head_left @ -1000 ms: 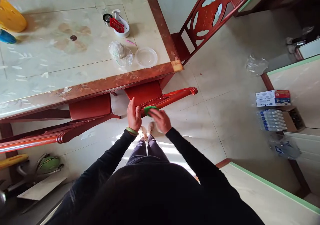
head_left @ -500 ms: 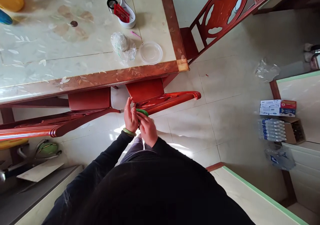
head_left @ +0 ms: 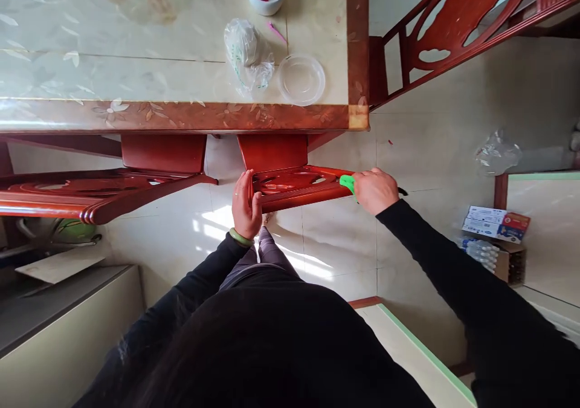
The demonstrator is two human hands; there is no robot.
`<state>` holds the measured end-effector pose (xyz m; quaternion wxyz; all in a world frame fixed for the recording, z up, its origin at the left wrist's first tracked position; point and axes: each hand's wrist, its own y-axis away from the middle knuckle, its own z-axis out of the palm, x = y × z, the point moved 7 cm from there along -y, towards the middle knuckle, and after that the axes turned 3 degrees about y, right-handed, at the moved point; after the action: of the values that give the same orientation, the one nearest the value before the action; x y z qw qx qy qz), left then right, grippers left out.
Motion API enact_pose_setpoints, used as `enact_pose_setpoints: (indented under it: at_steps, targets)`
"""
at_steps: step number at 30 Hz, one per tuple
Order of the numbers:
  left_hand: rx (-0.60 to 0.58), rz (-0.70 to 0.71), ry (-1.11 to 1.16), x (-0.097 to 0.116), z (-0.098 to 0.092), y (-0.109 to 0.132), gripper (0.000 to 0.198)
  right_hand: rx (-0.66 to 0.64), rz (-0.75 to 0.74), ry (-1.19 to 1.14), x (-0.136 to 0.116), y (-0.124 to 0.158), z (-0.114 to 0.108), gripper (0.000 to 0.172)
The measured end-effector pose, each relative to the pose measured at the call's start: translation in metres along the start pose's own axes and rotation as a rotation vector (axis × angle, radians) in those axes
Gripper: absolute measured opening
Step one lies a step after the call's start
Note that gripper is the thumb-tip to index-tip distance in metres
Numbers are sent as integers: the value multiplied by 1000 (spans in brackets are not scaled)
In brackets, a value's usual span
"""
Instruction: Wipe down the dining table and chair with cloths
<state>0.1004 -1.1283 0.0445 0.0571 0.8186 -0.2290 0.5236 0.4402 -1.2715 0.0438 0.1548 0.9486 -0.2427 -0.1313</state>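
Note:
A red wooden chair (head_left: 285, 154) stands at the table's front side, its carved backrest toward me. At the left end of its top rail is my left hand (head_left: 247, 205), a green bangle at the wrist, fingers stretched out and thumb apart. My right hand (head_left: 375, 190) is closed on a bright green object (head_left: 347, 182) at the rail's right end. A dark tip pokes out on the far side of that hand; whether it belongs to the green object is unclear.
On the table (head_left: 181, 116) are a crumpled plastic bag (head_left: 247, 48), a clear round lid (head_left: 301, 80), a pink stick (head_left: 276, 31) and a white holder (head_left: 266, 3). Another chair (head_left: 136, 196) is at left, one (head_left: 448, 39) at upper right. Boxes (head_left: 496, 223) stand on the right.
My hands have moved apart. The right one went rightward with the green object to the chair's far end; the left stayed by its left end. The view has shifted.

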Motion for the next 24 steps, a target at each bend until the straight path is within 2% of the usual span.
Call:
enact_pose_setpoints:
  at_steps: [2, 5, 6, 7, 8, 9, 10, 11, 14, 15, 16, 17, 18, 19, 22, 24]
  targets:
    - [4, 3, -1, 2, 0, 0, 67, -83, -78, 17, -64, -13, 12, 22]
    - [22, 21, -8, 3, -1, 1, 66, -201, -343, -61, -194, -12, 32, 14]
    - [35, 20, -7, 3, -2, 2, 66, -206, -427, -108, -230, -7, 35, 16]
    - [47, 13, -6, 3, -3, 2, 66, -209, -501, -158, -255, -1, 36, 20]
    - [53, 2, -4, 2, -3, 3, 67, -204, -551, -205, -267, 5, 36, 23]
    - [50, -11, -3, 2, -3, 3, 67, -194, -566, -245, -264, 8, 34, 25]
    - [40, -23, -5, 1, -3, 3, 69, -183, -544, -271, -246, 9, 31, 25]
    - [28, -30, -7, 1, -2, 3, 70, -172, -488, -279, -216, 7, 27, 24]
    - [11, -32, 2, 1, -1, 4, 72, -99, -180, -205, -95, -4, 12, 18]
    - [11, -31, 7, 1, -1, 3, 72, -69, -84, -169, -63, -6, 7, 18]
    - [11, -29, 12, 1, -1, 3, 71, -43, -16, -138, -42, -6, 4, 20]
    - [10, -28, 16, 0, -1, 3, 71, -27, 17, -117, -37, -4, 2, 20]
    - [7, -28, 18, 0, 0, 3, 71, -23, 13, -110, -46, -2, 4, 20]
    - [5, -27, 17, -1, 0, 2, 71, -32, -31, -119, -69, 2, 9, 19]
    - [-13, -19, 4, -2, 0, 1, 70, -80, -287, -218, -181, 17, 29, 23]
    - [-26, -9, 4, -3, 0, 2, 68, -75, -385, -314, -241, 30, 36, 30]
